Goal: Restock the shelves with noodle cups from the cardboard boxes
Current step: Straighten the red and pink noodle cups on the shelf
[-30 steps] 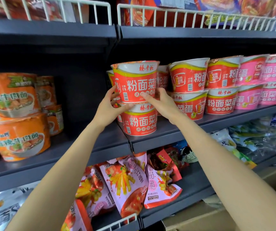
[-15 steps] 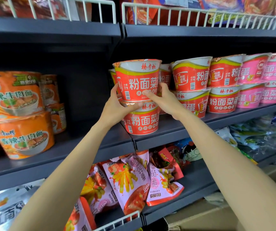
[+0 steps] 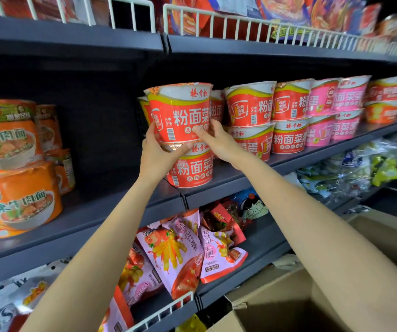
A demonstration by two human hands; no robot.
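In the head view, the restocking looked well advanced on this stretch of shelf [image 3: 240, 174]: a row of red noodle cups [image 3: 250, 106] stood two high to the right, with pink noodle cups [image 3: 347, 99] beyond them. At the left end of that row, the top red cup [image 3: 180, 113] sat stacked on a lower red cup [image 3: 192, 167]. The left hand [image 3: 155, 154] gripped the top cup's lower left side, thumb curled beneath its base edge, while the right hand [image 3: 219, 142] pinched its lower right side, fingers wrapped behind; neither grip had let go, so this placement was judged to be in its settling stage. An open cardboard box [image 3: 288, 305] lay at the lower right, its contents hidden, so how much stock remained could not be told. To the left, dark bare shelf space separated the stack from the orange noodle bowls [image 3: 13, 200]. Snack bags [image 3: 180, 255] filled the shelf below. A white wire rail [image 3: 240, 25] edged the shelf above, leaving little headroom over the stack.
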